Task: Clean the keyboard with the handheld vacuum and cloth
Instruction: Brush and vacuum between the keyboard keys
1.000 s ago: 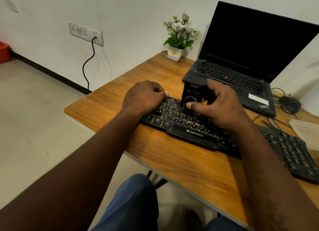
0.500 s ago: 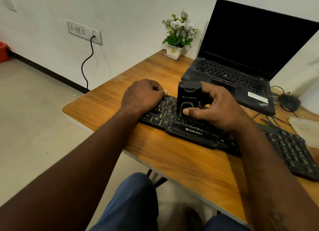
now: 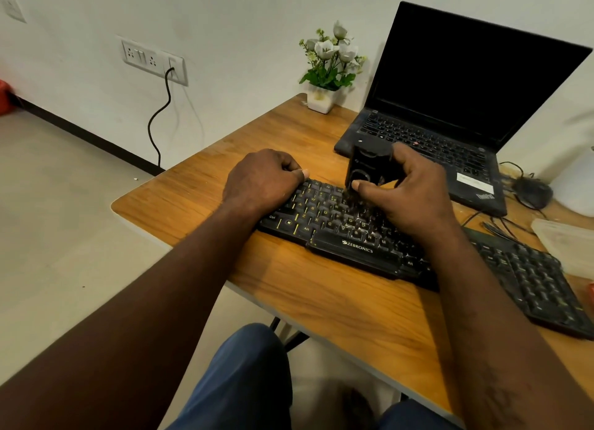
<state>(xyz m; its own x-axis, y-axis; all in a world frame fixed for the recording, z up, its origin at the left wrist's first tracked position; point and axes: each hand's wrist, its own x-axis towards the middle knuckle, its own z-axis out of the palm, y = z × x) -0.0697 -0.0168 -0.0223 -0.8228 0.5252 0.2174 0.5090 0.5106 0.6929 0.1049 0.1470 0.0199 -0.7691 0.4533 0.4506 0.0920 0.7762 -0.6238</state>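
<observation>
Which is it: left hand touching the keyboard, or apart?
Touching. Head view shows the left hand curled over the left end of the keyboard, hiding corner keys.

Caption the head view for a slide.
Right hand holds black handheld vacuum on black Zebronics keyboard; left hand holds its end.

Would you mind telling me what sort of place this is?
Likely a small office or home workstation: a wooden desk with an open laptop, a keyboard and a potted plant, beside a wall socket panel.

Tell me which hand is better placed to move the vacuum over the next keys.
Right. The right hand grips the handheld vacuum, its brush down on the Zebronics keyboard; the left hand only rests, fingers curled, on the keyboard's left end.
</observation>
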